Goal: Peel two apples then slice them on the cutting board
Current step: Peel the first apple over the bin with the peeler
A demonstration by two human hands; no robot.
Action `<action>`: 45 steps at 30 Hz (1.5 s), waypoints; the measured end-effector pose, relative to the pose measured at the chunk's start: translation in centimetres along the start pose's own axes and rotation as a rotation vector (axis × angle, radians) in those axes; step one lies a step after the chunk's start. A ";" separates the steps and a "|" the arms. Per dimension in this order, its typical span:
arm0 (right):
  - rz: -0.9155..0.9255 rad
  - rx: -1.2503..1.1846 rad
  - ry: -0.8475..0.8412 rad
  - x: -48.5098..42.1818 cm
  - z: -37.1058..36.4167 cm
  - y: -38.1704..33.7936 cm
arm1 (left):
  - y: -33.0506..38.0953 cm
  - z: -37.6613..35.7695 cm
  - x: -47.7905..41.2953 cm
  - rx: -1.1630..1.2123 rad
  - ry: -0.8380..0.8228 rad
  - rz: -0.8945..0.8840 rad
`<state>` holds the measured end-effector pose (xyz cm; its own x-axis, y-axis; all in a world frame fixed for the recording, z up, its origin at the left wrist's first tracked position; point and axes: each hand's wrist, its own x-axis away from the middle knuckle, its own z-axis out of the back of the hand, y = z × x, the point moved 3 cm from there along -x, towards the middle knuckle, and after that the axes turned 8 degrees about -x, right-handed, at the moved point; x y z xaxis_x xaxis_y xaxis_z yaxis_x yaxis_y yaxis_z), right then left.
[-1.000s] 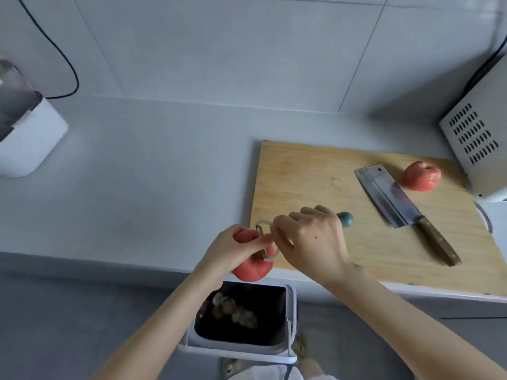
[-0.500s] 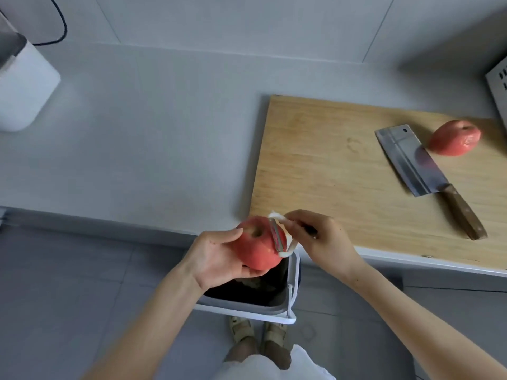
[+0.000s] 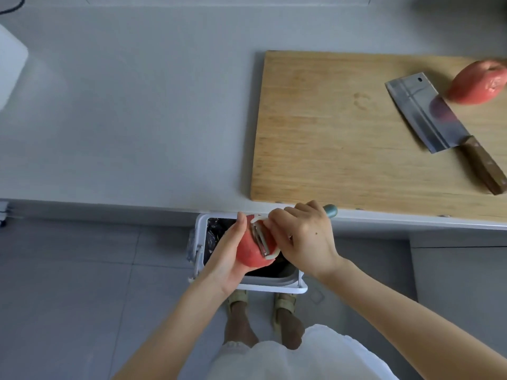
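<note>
My left hand (image 3: 226,253) grips a red apple (image 3: 251,250) over a white bin, below the counter's front edge. My right hand (image 3: 303,238) grips a peeler (image 3: 263,238) with a white head and teal handle end; its blade lies against the apple's skin. A second red apple (image 3: 478,83) rests at the far right of the wooden cutting board (image 3: 329,138). A cleaver (image 3: 428,116) with a brown wooden handle lies on the board beside that apple.
The white bin (image 3: 200,234) with a dark liner stands on the grey floor against the counter. The grey counter (image 3: 137,119) stretches left of the board. A white appliance (image 3: 11,64) sits at the far left. My feet show below the bin.
My hands and the apple moved down, from the counter edge to over the bin. The peeler blade now lies across the apple's side. The camera tilted downward.
</note>
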<state>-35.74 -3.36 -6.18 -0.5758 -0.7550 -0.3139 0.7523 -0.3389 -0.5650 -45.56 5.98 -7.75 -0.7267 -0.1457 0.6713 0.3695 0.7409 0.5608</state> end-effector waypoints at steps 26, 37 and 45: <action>0.175 -0.062 -0.323 -2.2 -5.1 -0.2 | 3.5 7.5 -0.1 -0.469 -0.427 0.774; -0.349 0.500 -0.773 0.2 -6.6 1.0 | 5.1 9.0 -2.4 -0.582 -0.110 0.668; -0.676 0.016 -0.637 0.3 -5.2 0.8 | 5.3 10.2 -2.2 -0.456 -0.045 0.590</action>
<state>-37.00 -0.89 -10.67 -0.6123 -0.5586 0.5595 0.3284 -0.8235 -0.4627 -47.92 16.90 -11.20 -0.3522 0.2259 0.9082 0.9020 0.3407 0.2651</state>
